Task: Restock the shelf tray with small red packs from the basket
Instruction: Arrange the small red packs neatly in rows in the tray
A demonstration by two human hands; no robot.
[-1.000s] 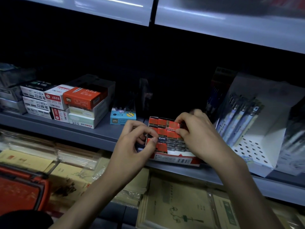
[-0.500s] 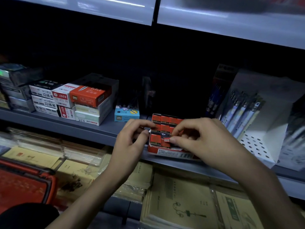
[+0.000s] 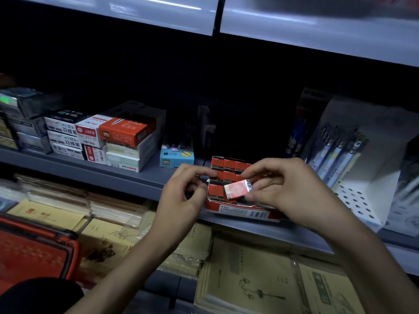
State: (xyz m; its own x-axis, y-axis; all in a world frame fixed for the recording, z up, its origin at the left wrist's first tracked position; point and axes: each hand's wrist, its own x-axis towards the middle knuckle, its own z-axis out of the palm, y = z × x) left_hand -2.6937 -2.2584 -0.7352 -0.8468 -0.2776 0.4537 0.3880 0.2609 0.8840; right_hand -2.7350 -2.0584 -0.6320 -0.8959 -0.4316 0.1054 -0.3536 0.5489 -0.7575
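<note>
I held the small red pack [image 3: 237, 188] pinched in my right hand [image 3: 292, 191], thumb at its near edge and fingertips over the far one. It was slightly tilted, just above the front of the tray [image 3: 247, 213]. The pack was a flat, rectangular block with a pale red broad face, a glossy wrap that caught the light and a silvery end toward my palm.

My left hand [image 3: 184, 193] hung just beside the pack on its left without touching it. Its fingers were curled, and the forefinger and thumb were drawn close together at the tray's torn left corner. I could not tell whether they gripped that corner.

The tray was a low red cardboard box with a ragged, white-edged rim and a barcode strip on its front wall. It stood at the front edge of the smooth grey shelf [image 3: 136, 180]. More red packs [image 3: 229, 165] stood in tight rows at the back of the tray.

A small blue box [image 3: 176, 156] stood to the left of the tray, and beyond it was a stack of white and orange cartons [image 3: 122, 137]. To the right stood a white card stand [image 3: 362, 200] punched with round holes, with pens [image 3: 335, 155] leaning in it. On the shelf below lay tan notebooks [image 3: 249, 279] in clear wrap. The red basket [image 3: 34, 248], with its dark rim, sat at the lower left.
</note>
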